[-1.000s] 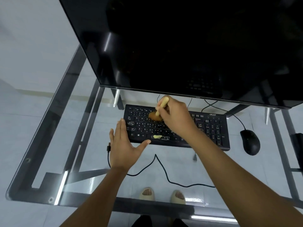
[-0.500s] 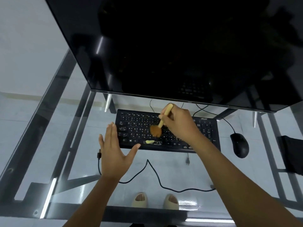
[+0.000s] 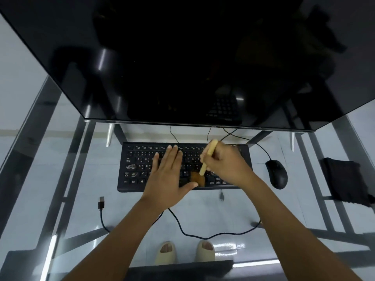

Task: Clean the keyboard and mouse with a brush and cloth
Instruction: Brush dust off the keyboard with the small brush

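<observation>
While lying flat on the glass desk (image 3: 50, 179), keyboard (image 3: 140, 165) served as reference. Left hand (image 3: 166, 175) spread over its middle, fingers straight, holding nothing. Right hand (image 3: 225, 163) curled round brush (image 3: 205, 165) handle, bristles touching keys near front edge. Mouse (image 3: 277, 173) just right of keyboard; dark cloth (image 3: 343, 181) farther right.

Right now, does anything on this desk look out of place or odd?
Yes: a loose USB plug lies unconnected on the glass desk left of the keyboard, and whitish smudges mark its left-hand keys.
</observation>
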The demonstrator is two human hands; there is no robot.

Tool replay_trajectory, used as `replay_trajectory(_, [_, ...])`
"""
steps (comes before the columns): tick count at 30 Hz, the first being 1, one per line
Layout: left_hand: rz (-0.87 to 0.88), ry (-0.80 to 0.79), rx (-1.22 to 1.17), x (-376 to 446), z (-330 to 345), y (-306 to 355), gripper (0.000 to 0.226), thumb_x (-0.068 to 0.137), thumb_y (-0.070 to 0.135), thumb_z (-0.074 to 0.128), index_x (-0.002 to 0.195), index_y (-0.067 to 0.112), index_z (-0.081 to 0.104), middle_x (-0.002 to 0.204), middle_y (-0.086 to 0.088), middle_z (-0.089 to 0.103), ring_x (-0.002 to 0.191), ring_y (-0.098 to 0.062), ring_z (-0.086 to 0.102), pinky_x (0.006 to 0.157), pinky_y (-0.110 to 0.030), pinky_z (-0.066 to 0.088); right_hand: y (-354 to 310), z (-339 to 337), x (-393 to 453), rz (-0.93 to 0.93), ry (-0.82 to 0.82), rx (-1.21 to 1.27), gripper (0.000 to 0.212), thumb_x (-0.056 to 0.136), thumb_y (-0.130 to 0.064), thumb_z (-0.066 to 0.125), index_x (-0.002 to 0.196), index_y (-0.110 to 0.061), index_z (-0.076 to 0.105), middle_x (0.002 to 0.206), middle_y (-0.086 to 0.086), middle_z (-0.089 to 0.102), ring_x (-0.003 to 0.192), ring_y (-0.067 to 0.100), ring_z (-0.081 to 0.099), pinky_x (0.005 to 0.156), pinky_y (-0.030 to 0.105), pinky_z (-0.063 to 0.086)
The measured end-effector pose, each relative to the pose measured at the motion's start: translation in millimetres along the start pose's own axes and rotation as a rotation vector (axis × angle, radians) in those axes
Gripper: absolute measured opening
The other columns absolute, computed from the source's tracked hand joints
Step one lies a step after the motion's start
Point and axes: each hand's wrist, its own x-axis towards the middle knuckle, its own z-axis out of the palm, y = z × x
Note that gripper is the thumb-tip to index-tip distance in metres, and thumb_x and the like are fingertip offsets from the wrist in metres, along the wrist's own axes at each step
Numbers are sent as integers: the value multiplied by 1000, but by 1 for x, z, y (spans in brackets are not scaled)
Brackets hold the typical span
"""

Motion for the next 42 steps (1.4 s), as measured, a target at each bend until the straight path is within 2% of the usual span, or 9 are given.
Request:
replay_trajectory(4, [19, -27, 39, 3, 7, 13, 102, 79, 77, 33, 151, 9, 9, 160, -6, -3, 146, -18, -14, 116, -46, -12, 9, -2, -6, -89, 346, -20, 7, 93, -19, 58, 86, -16, 61, 68, -7, 68, 53, 6, 59, 51, 17, 44])
replay_trajectory(8, [13, -20, 35, 11, 10, 25, 104, 78, 76, 41, 151, 7, 10, 160, -9, 0, 146, -20, -10, 116, -48, -9, 12, -5, -5, 22, 157, 48, 7, 92, -20, 59, 88, -16, 63, 64, -9, 68, 58, 6, 64, 53, 20, 51])
replay_trajectory(20, [34, -38, 31, 23, 18, 59, 107, 78, 75, 43, 151, 6, 6, 160, -9, -4, 146, -20, -13, 116, -46, -10, 49, -51, -14, 76, 606, 78, 12, 93, -12, 57, 85, -20, 60, 77, -10, 69, 69, 5, 65, 65, 18, 52])
replay_trajectory(24, [37, -68, 46, 28, 21, 62, 107, 78, 77, 41, 151, 7, 4, 160, -8, -7, 145, -20, -16, 116, -46, -11, 59, -62, -19, 198, 332, -21, 10, 94, -21, 57, 91, -12, 61, 65, -5, 67, 58, 8, 65, 59, 14, 53])
replay_trajectory(28, [34, -76, 44, 30, 22, 66, 107, 79, 78, 39, 151, 7, 3, 159, -7, -10, 144, -19, -19, 116, -47, -11, 65, -68, -25, 123, 510, -11, 7, 94, -15, 57, 88, -13, 61, 69, -7, 67, 60, 0, 61, 56, 7, 43])
replay_trajectory(34, [26, -82, 79, 29, 26, 66, 108, 77, 80, 36, 151, 6, 8, 160, -8, -6, 145, -21, -15, 117, -50, -7, 67, -68, -30, 142, 408, -89, 9, 94, -16, 55, 87, -16, 60, 71, -5, 67, 62, 6, 61, 56, 8, 43])
replay_trajectory(36, [33, -87, 75, 29, 26, 69, 108, 77, 80, 36, 151, 7, 8, 160, -8, -6, 145, -20, -16, 117, -49, -7, 72, -74, -33, 75, 519, -8, 11, 93, -10, 56, 85, -16, 61, 75, -4, 68, 65, 4, 63, 62, 12, 47])
replay_trajectory(39, [37, -95, 83, 29, 24, 68, 108, 77, 80, 35, 151, 7, 5, 159, -7, -9, 145, -20, -18, 116, -48, -10, 72, -79, -36, 200, 291, 128, 12, 92, -14, 55, 84, -17, 63, 75, 1, 71, 66, 10, 67, 70, 30, 58])
replay_trajectory(42, [31, -87, 81, 27, 23, 66, 108, 78, 79, 36, 151, 8, 3, 159, -6, -11, 144, -19, -20, 116, -47, -11, 79, -73, -38, 181, 274, -154, 11, 93, -20, 53, 85, -21, 60, 72, -5, 69, 63, 12, 66, 67, 39, 57])
